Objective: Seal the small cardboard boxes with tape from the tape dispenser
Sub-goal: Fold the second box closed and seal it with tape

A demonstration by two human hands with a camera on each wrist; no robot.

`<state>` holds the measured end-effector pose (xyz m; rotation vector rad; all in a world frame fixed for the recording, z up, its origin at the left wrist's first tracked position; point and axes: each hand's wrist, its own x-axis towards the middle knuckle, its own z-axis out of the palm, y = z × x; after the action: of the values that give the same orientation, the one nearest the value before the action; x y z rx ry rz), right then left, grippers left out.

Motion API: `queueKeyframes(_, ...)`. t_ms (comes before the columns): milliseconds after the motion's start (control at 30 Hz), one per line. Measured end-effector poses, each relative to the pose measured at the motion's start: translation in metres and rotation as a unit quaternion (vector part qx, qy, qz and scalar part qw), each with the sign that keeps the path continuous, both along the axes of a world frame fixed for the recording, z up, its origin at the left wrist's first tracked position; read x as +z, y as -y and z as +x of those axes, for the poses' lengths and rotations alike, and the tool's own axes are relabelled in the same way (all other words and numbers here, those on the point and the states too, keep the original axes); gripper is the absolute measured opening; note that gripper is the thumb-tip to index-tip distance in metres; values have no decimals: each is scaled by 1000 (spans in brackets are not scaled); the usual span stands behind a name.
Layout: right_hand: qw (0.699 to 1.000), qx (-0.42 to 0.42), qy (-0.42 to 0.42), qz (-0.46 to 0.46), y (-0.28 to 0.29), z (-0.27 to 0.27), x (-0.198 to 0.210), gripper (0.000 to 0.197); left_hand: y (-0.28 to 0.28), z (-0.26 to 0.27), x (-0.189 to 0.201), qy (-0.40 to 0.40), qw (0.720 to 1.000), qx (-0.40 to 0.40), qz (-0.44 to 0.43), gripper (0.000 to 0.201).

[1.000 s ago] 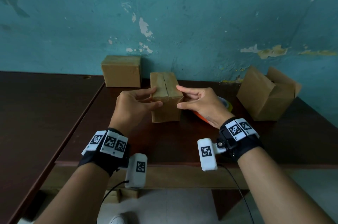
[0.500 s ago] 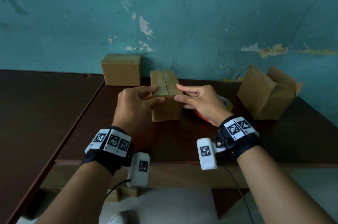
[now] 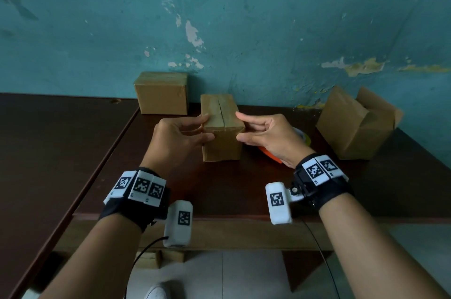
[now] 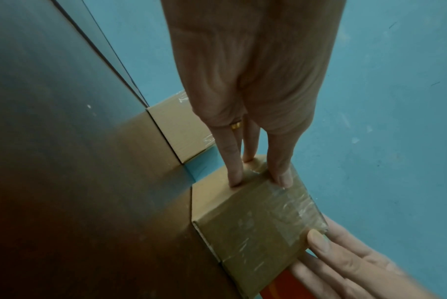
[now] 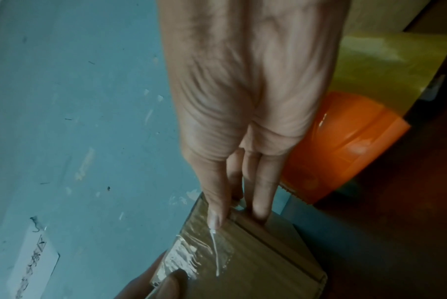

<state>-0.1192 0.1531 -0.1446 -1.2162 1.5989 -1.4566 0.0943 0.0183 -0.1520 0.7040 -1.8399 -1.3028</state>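
A small cardboard box (image 3: 220, 127) stands on the dark table (image 3: 219, 188), its top flaps meeting in a seam. Clear tape covers its near face (image 4: 255, 228). My left hand (image 3: 180, 135) holds the box's left upper corner, fingers on the side and thumb on the taped face. My right hand (image 3: 263, 132) holds the right upper corner the same way, with the index finger on top. In the right wrist view its thumb (image 5: 217, 214) rests on the wrinkled tape. The orange tape dispenser (image 3: 271, 155) with its yellowish roll (image 5: 386, 66) lies just behind my right hand, mostly hidden.
A closed, taped box (image 3: 161, 93) sits at the back left against the teal wall. A box with raised flaps (image 3: 353, 125) stands at the right. A second dark table (image 3: 48, 152) adjoins on the left. The table's front edge (image 3: 219, 218) runs below my wrists.
Both hands stay on the box at the same corners; only the fingers and thumbs have shifted slightly. The box has not moved.
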Motion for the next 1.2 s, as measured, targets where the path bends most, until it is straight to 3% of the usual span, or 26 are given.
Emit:
queueKeyframes(200,998,-54,-24,-12,8,7,1,83,-11,-7,3,21,994,66,-81,58)
queueKeyframes(333,994,-88,-57,-31,12,12,2,77,-13,-11,2,35,985,101,-135,57)
queueKeyframes(667,999,-16,31,5,-2,6,7,50,2,0,2,-4,999,10,-51,42)
queueKeyframes(800,999,0,49,12,-5,3,8,48,4,1,2,-13,999,-16,-29,44)
queueKeyframes(1000,999,7,49,19,-6,3,9,47,9,8,4,-1,998,-60,-28,30)
queueKeyframes(1200,1000,-20,-15,10,-1,9,12,47,5,9,11,72,983,27,-165,26)
